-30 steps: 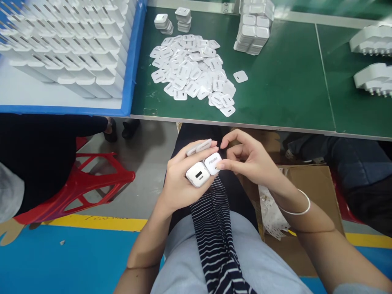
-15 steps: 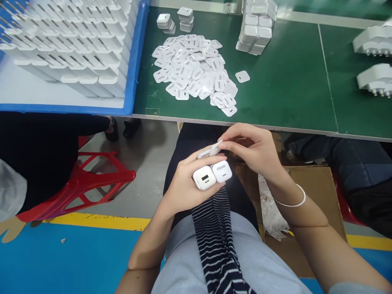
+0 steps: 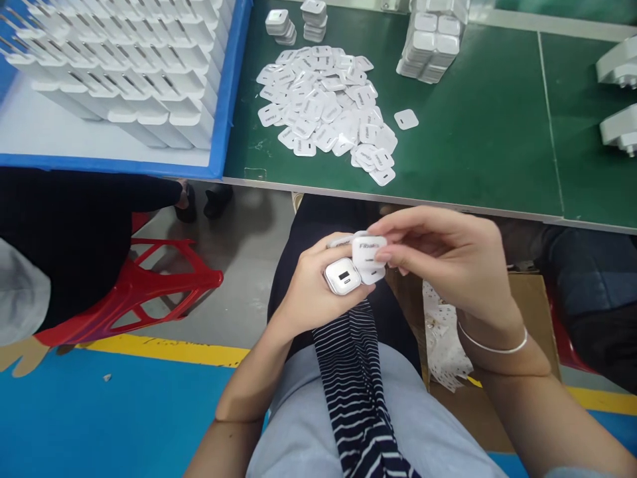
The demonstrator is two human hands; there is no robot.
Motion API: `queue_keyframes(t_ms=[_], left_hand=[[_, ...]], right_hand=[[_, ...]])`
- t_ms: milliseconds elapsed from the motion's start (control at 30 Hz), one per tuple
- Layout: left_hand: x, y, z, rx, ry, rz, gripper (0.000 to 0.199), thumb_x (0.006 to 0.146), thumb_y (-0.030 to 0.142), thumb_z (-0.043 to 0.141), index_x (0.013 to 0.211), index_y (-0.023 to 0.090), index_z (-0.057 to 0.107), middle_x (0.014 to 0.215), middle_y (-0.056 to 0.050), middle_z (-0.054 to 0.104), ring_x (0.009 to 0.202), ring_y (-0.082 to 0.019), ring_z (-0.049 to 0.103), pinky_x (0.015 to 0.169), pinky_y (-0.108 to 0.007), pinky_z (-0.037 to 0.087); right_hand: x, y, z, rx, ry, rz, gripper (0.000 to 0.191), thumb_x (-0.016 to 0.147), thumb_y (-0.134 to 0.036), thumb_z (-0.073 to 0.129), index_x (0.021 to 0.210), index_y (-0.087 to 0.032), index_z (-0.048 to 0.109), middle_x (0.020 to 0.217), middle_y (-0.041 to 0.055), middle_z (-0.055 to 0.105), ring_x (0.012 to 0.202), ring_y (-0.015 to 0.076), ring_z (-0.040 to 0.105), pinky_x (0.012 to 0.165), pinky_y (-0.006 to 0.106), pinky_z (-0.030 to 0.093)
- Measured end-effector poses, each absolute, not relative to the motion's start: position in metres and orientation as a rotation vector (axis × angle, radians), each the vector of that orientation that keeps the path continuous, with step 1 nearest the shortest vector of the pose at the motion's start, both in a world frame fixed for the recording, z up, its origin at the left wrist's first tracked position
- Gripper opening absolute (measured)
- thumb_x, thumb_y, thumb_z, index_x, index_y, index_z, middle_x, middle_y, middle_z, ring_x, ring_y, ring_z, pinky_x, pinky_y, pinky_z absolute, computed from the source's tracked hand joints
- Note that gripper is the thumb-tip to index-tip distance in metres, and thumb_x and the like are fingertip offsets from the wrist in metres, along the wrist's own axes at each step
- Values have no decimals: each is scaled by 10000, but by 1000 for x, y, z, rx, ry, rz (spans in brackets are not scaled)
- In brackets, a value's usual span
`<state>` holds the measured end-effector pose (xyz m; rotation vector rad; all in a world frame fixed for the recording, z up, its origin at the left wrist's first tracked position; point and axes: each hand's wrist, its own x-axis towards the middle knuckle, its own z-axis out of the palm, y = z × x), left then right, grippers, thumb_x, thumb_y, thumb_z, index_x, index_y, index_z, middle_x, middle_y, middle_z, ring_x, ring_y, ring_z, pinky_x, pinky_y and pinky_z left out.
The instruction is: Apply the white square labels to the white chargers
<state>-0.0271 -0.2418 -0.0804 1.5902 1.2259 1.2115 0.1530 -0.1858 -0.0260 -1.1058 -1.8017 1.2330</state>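
"Green tabletop (image 3: 488, 146) up at twelve o'clock, smooth, with a heap of white caps (image 3: 323, 106). How are the hands?"

"Left hand (image 3: 316, 285) curls around a boxy, glossy charger (image 3: 342, 275), gripping it mid-view. Right hand (image 3: 450, 262) arches in from three o'clock, wrist bent, thumb and fingers pinching a thin cap (image 3: 367, 251)."

"Where's that cap, and what shape?"

"Just beside the charger, at its two o'clock: flat, plastic-looking, square with rounded corners, grey lettering across it."

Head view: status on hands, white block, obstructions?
Left hand gripping white block, black port showing. Right hand pinching printed cover. Cover partly hides second printed face; nothing else visibly in the way.
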Motion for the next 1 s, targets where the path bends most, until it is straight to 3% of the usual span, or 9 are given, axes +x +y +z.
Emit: queue_keyframes(t_ms=[133, 300, 600, 1000], left_hand=[[-24, -240, -79, 1563, 1181, 1258, 341, 660, 134, 847, 978, 194, 740, 1002, -45, 712, 905, -183, 690, 786, -293, 579], [-24, -240, -75, 1582, 1162, 1252, 284, 692, 132, 827, 955, 198, 742, 986, -44, 716, 936, -190, 677, 798, -305, 568], [-23, -240, -76, 1601, 1152, 1257, 237, 709, 122, 804, 920, 196, 727, 976, -43, 709, 948, -197, 674, 789, -308, 563], [-25, -240, -78, 1581, 1120, 1222, 172, 727, 154, 792, 868, 177, 696, 937, -46, 682, 924, -188, 652, 768, -296, 548]], right_hand=[[147, -190, -26, -1036, -1856, 1378, 100, 822, -242, 774, 920, -229, 787, 869, 20, 766, 651, 139, 683, 590, 255, 606], [146, -190, -28, -952, -1891, 1394, 92, 827, -258, 779, 916, -242, 798, 887, 19, 778, 763, 164, 719, 691, 264, 615], [145, -189, -28, -932, -1969, 1355, 75, 831, -247, 776, 899, -244, 804, 830, 7, 774, 671, 137, 686, 602, 234, 564], [145, -186, -34, -869, -1920, 1456, 71, 831, -240, 779, 899, -222, 789, 831, -2, 771, 713, 113, 685, 629, 195, 533]])
